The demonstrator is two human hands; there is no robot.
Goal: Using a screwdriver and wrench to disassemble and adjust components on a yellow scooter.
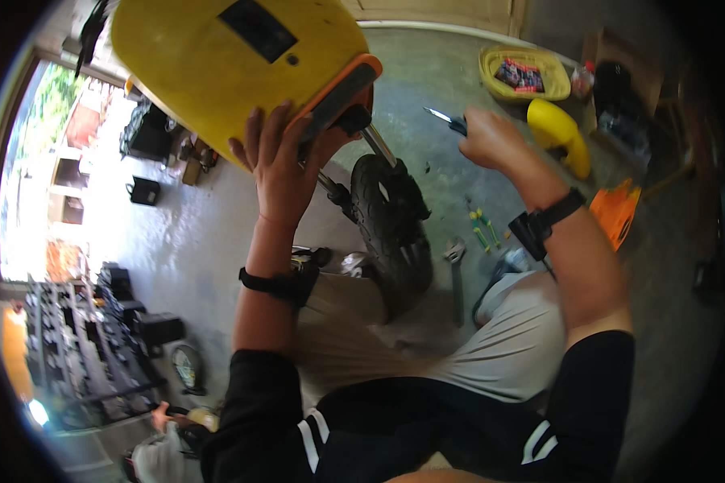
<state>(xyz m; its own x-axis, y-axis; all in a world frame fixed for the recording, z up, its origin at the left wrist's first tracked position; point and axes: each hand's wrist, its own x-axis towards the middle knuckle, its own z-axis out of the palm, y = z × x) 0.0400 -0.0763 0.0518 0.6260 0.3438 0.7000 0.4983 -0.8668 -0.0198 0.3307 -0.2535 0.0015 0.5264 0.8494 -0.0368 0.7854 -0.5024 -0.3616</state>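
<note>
A large yellow scooter front panel (pixel 193 80) with a dark rectangle on it fills the upper left. An orange-edged dark strip (pixel 342 95) runs along its lower right side. My left hand (pixel 286 165) holds the panel by this edge, fingers spread over the yellow surface and thumb toward the dark part beneath. Below hang metal fork tubes and a black-tyred front wheel (pixel 379 209), between my legs. To the right of the panel, apart from it, my right hand (pixel 495 141) is closed round a screwdriver (pixel 439 115), its bright shaft pointing left.
An adjustable wrench (pixel 457 278) and green-handled tools (pixel 480 229) lie on the floor by my right leg. Farther right are a yellow basket (pixel 557 68), a curved yellow part (pixel 557 133) and an orange bag (pixel 616 211). Another person (pixel 165 451) is at lower left, near black parts (pixel 89 346).
</note>
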